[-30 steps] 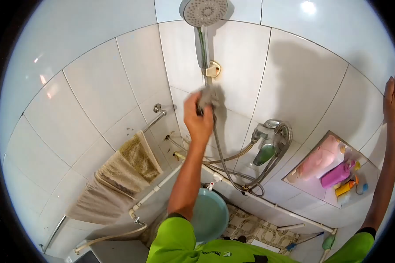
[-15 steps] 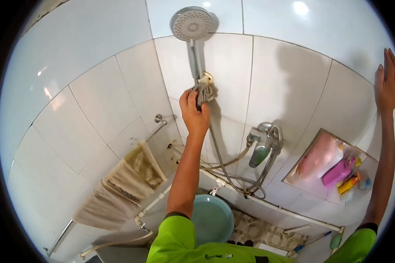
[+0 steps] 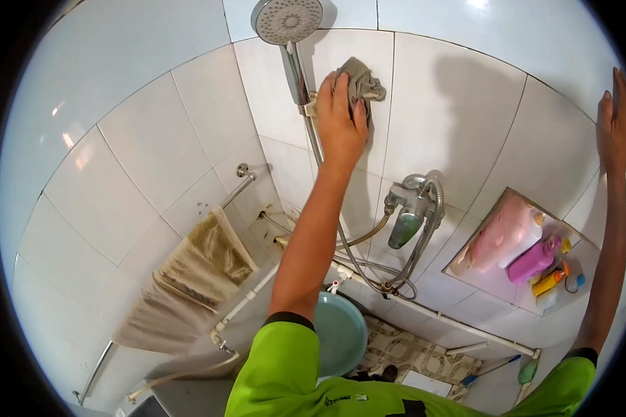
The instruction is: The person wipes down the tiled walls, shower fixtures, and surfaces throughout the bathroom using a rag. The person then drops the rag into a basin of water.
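Observation:
My left hand (image 3: 341,125) is closed around a crumpled grey cloth (image 3: 360,80), which lies against the white wall tile just right of the shower holder (image 3: 309,108). The chrome hand shower (image 3: 289,21) hangs in that holder, tilted, with its hose (image 3: 314,142) running down behind my left forearm. At the far right, my right hand (image 3: 618,125) rests on the tiled wall with its fingers stretched upward and nothing in it.
A chrome mixer tap (image 3: 412,208) with looped hoses sits below. Several bottles, one of them purple (image 3: 532,260), stand in a wall niche (image 3: 459,267). Towels (image 3: 195,267) hang from a rail at left. Pipes (image 3: 438,318) run above a teal basin (image 3: 341,333).
My left hand has moved the cloth from the shower holder up and right onto the tile. The view has tipped slightly downward. My right hand stays on the wall.

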`<state>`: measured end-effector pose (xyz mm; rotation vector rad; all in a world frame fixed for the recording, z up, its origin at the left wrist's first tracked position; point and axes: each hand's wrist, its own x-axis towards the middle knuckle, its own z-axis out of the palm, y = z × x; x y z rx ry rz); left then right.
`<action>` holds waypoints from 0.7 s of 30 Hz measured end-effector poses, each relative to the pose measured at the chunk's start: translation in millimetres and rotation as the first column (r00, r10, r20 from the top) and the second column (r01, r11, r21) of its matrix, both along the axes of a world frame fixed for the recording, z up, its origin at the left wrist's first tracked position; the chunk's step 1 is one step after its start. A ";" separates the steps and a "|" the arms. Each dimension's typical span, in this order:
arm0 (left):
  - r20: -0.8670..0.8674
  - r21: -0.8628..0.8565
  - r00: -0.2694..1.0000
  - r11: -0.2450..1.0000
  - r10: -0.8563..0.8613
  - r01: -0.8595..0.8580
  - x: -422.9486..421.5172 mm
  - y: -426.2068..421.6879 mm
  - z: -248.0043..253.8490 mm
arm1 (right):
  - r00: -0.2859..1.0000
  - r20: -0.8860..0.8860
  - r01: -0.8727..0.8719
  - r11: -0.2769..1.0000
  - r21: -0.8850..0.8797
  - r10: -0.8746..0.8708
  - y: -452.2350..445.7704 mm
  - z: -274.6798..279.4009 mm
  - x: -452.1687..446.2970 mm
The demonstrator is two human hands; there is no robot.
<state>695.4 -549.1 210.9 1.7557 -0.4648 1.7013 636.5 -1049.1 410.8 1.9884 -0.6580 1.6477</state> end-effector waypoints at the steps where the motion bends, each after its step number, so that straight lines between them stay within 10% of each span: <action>1: 0.001 -0.001 1.000 1.000 0.007 -0.007 1.2 -3.4 -9.3 | 1.000 0.017 -0.006 1.000 0.004 0.006 2.8 1.3 -4.4; 2: -0.046 -0.033 0.998 0.999 0.038 -0.040 0.9 -5.7 -23.9 | 0.999 0.033 -0.011 1.000 0.008 0.011 6.4 2.8 -9.1; 4: -0.101 -0.051 0.993 0.997 0.060 -0.065 -3.7 -10.2 -61.5 | 0.842 0.074 -0.376 0.679 -0.630 0.535 44.4 -5.3 -52.0; 12: -0.487 -0.233 0.870 0.972 -0.079 -0.042 -34.8 -11.2 -148.8 | 0.901 0.107 -0.318 0.807 -0.497 0.421 12.5 -8.9 -39.4; 21: -0.157 -0.453 0.986 0.891 -0.064 -0.015 -22.4 10.5 -91.0 | 0.964 0.086 -0.187 0.868 -0.460 0.253 4.6 -7.0 -40.9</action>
